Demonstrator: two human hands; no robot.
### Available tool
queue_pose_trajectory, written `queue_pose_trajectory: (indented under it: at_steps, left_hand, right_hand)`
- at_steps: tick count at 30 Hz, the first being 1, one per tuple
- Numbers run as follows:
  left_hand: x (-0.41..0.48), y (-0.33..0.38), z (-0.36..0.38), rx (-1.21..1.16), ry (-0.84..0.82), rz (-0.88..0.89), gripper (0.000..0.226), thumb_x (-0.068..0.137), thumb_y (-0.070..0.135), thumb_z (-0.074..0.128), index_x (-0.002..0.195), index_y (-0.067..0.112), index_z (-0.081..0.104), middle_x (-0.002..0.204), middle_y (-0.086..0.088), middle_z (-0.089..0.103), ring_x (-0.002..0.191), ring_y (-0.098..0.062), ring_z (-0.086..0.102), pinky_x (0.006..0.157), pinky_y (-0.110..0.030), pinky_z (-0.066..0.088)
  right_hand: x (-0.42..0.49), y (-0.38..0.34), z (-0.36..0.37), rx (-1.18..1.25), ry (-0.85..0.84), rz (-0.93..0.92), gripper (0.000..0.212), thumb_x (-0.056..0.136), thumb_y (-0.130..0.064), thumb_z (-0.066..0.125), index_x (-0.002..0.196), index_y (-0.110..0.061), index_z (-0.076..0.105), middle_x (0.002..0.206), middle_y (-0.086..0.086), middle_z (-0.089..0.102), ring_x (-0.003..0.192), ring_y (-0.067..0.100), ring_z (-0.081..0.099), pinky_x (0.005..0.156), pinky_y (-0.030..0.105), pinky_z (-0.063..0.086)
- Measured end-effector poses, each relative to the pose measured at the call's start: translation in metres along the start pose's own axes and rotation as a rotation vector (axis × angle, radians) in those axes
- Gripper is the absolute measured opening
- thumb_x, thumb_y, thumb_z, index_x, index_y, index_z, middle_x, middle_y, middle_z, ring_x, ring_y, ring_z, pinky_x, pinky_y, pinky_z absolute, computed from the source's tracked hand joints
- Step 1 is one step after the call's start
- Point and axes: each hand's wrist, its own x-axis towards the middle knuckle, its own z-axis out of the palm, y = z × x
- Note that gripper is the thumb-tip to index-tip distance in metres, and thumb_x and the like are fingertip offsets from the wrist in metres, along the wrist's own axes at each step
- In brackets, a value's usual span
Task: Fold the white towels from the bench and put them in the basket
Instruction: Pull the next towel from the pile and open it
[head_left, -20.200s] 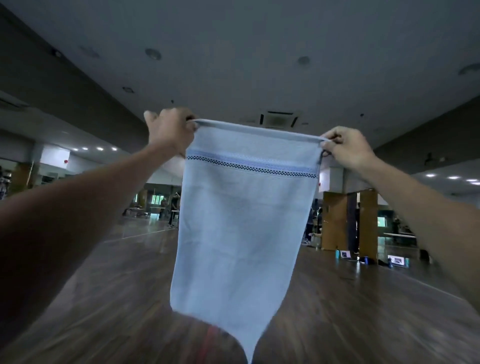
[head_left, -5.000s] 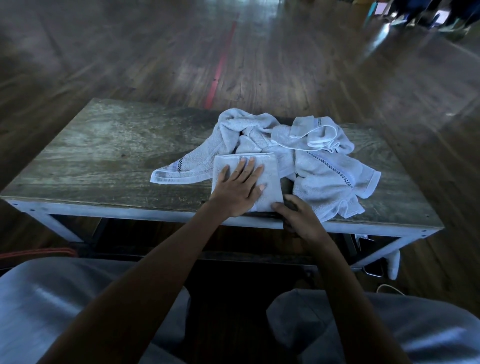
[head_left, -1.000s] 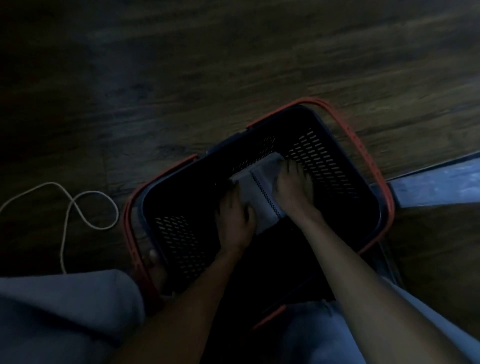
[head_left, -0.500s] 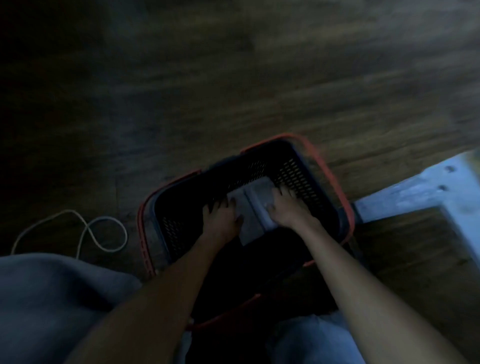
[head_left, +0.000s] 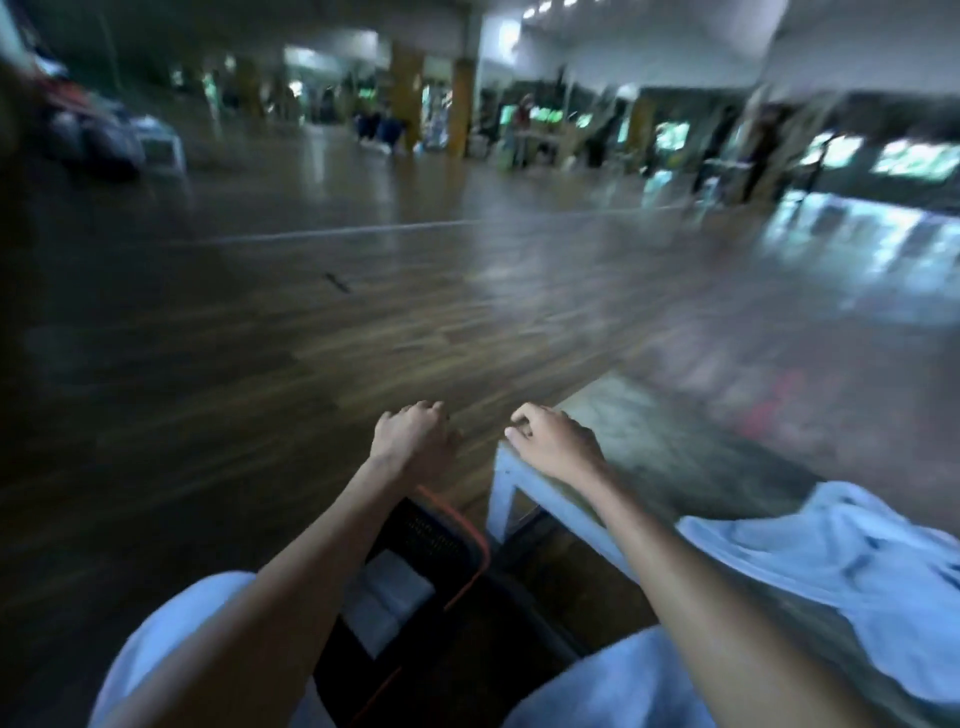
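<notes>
The frame is blurred by motion. A folded white towel (head_left: 387, 592) lies inside the dark basket with an orange rim (head_left: 467, 530), on the floor between my knees. My left hand (head_left: 413, 441) hovers above the basket, fingers loosely curled, holding nothing. My right hand (head_left: 553, 441) hangs over the left end of the wooden bench (head_left: 639, 447), fingers loosely curled and empty. A heap of unfolded white towels (head_left: 852, 566) lies on the bench at the lower right, right of my right forearm.
Dark wooden floor (head_left: 311, 312) stretches ahead and to the left. The bench's white frame leg (head_left: 501, 499) stands just right of the basket. Blurred pillars, furniture and people are far at the back of the hall.
Both hands have let go of the folded towel and risen out of the basket. The view has swung up and to the right, toward the bench.
</notes>
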Motion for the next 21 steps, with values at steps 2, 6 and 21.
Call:
queue_pose_trajectory:
  at_steps: [2, 6, 21]
  left_hand:
    - [-0.003, 0.04, -0.021, -0.027, 0.021, 0.088, 0.035, 0.089, 0.044, 0.044, 0.106, 0.017, 0.056, 0.116, -0.008, 0.063, 0.109, -0.03, 0.059, 0.089, -0.038, 0.044]
    - [-0.015, 0.116, -0.027, -0.075, 0.022, 0.257, 0.037, 0.091, 0.045, 0.042, 0.114, 0.019, 0.056, 0.116, -0.007, 0.064, 0.107, -0.03, 0.06, 0.089, -0.038, 0.045]
    - [-0.026, 0.305, 0.102, -0.112, -0.275, 0.692, 0.035, 0.088, 0.042, 0.046, 0.118, 0.027, 0.058, 0.122, 0.0, 0.063, 0.108, -0.024, 0.06, 0.094, -0.034, 0.041]
  right_hand:
    - [-0.029, 0.015, -0.033, -0.016, 0.078, 0.038, 0.032, 0.09, -0.044, 0.045, 0.115, -0.027, 0.056, 0.116, -0.003, 0.064, 0.108, 0.023, 0.059, 0.087, 0.036, 0.047]
    - [-0.084, 0.058, -0.071, -0.098, 0.191, 0.151, 0.035, 0.09, -0.044, 0.045, 0.118, -0.026, 0.055, 0.113, 0.001, 0.066, 0.101, 0.025, 0.062, 0.079, 0.035, 0.047]
    - [-0.239, 0.255, -0.083, -0.114, 0.154, 0.734, 0.027, 0.09, -0.034, 0.048, 0.115, -0.027, 0.057, 0.106, -0.003, 0.068, 0.096, 0.017, 0.062, 0.07, 0.029, 0.042]
